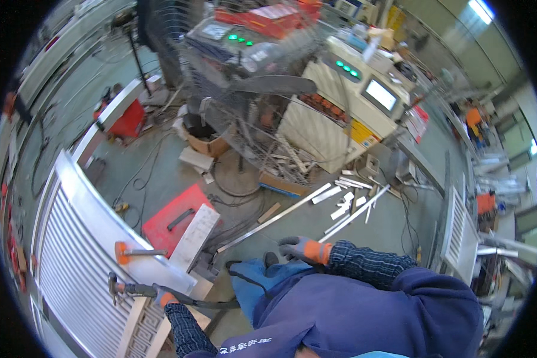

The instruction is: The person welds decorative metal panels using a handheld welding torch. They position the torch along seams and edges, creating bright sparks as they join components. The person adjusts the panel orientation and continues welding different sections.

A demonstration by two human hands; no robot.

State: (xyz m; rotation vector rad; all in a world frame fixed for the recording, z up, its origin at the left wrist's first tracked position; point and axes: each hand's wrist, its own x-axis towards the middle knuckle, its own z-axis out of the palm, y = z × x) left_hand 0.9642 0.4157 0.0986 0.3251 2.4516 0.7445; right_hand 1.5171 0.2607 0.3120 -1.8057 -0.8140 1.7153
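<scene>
1. Grip check: left hand (pixel 164 296) is wrapped round a power tool (pixel 138 290), whose head sits over the slatted panel (pixel 104 212). Can't tell if it's touching. Right hand (pixel 301 248) is off to the panel's right, fingers loosely curled, apparently holding nothing.
2. Biggest worry imo: that tool tips or slips in a one-handed grip and gouges the panel.
3. The orange-headed mallet (pixel 122 253) lies loose on the panel, so one bump could send it sliding off.
4. The dark cord or hose (pixel 215 304) trails right of the panel, close to the body. Could snag and yank the tool.
5. Count time: one tool, one mallet, one red case (pixel 170 215) just right of the panel. Farther right, loose white strips (pixel 346 206), too jumbled to count, so a trip risk.
</scene>
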